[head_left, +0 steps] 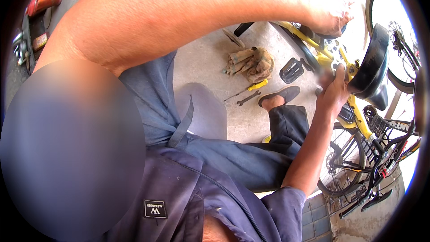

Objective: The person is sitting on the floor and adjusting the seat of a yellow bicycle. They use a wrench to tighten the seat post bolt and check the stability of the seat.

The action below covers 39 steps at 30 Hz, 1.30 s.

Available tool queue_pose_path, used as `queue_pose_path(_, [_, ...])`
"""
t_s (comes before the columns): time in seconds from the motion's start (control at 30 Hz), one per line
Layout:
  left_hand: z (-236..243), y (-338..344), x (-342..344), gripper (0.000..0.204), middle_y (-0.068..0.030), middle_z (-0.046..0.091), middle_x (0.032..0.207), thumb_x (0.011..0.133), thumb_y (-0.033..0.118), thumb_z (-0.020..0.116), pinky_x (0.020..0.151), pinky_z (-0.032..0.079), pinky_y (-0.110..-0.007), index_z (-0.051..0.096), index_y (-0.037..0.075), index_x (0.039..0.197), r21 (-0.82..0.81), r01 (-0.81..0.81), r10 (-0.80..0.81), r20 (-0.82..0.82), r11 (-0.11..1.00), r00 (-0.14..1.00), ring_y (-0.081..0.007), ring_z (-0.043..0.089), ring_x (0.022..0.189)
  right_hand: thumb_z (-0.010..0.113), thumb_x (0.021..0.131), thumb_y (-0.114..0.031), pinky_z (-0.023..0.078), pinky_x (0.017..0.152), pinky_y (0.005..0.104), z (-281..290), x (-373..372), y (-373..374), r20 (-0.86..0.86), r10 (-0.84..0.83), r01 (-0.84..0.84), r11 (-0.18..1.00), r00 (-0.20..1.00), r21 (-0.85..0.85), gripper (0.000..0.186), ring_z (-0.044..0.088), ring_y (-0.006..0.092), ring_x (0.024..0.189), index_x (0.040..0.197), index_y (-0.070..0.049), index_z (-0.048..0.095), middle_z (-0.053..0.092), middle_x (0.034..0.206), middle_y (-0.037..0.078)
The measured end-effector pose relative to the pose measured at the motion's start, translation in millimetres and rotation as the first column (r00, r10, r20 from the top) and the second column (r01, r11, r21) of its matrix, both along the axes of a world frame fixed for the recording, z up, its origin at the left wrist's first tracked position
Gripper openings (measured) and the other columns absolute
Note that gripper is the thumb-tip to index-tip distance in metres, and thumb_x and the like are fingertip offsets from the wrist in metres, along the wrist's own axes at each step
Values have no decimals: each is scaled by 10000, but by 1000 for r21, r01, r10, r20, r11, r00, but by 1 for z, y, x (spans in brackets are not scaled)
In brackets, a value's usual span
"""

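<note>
Yellow bicycle: right side of floor. Left hand stretches across it, fingers curled; right hand bends beside black saddle. Contact hidden or blurred; I cannot tell what either grasps. Posture suggests bracing. Brown cloth bundle, yellow-handled screwdriver, wrench lie near pedal, likely for easy reach. Chest patch: pale lettering.

The saddle looks glossy; the wrench, metal; the bundle, rough cloth.

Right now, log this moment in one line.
Left hand: near yellow bicycle frame; right hand: near same frame; grips: unclear; screwdriver, wrench: on floor
</note>
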<state>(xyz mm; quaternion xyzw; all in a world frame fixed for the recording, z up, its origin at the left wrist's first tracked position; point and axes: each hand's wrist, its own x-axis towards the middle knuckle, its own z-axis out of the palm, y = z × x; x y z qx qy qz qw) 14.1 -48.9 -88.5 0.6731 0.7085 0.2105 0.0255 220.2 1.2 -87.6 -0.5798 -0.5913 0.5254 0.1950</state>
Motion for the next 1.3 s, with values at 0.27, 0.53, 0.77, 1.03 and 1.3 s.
queue_pose_path(0.27, [0, 5, -1, 422, -206, 530, 1202, 831, 258, 486, 998, 311, -454, 575, -7, 1148, -29, -2, 1, -23, 1000, 1000, -314, 472, 1161, 610, 880, -212, 432, 555, 234, 10, -11, -5, 62, -71, 68, 996, 996, 56, 210, 557, 115, 633, 988, -42, 549, 597, 791, 46])
queue_pose_path(0.53, [2, 5, 0, 408, -204, 527, 1203, 827, 221, 479, 999, 314, -454, 575, -4, 1154, -52, -17, 18, 8, 999, 1000, -317, 475, 1160, 627, 863, -184, 363, 433, 248, 10, -3, 1, 32, -153, 151, 987, 988, 52, 182, 446, 118, 446, 813, -15, 584, 535, 610, 36])
queue_pose_path(0.77, [4, -4, 0, 403, -208, 525, 1202, 826, 213, 477, 997, 316, -450, 577, -4, 1151, 6, -12, 12, 0, 1000, 1000, -316, 480, 1155, 650, 848, -183, 344, 398, 241, 12, -3, 1, 43, -110, 107, 992, 993, 60, 179, 431, 105, 430, 846, -17, 583, 510, 597, 23])
queue_pose_path(1.03, [6, 1, -2, 419, -205, 519, 1216, 825, 226, 482, 1012, 301, -449, 570, -13, 1158, -69, 14, -11, 55, 998, 998, -316, 468, 1172, 647, 846, -177, 336, 393, 242, 11, 5, 11, 52, -129, 126, 990, 990, 56, 173, 409, 102, 424, 862, -25, 566, 483, 586, 17])
queue_pose_path(1.3, [-2, 3, 0, 407, -205, 515, 1221, 834, 227, 465, 1009, 299, -441, 575, -6, 1149, 2, -5, 5, 45, 1000, 999, -304, 456, 1182, 624, 852, -152, 278, 382, 241, 18, 9, 9, -46, -92, 92, 996, 995, -14, 139, 345, 93, 411, 844, -39, 542, 407, 551, 4])
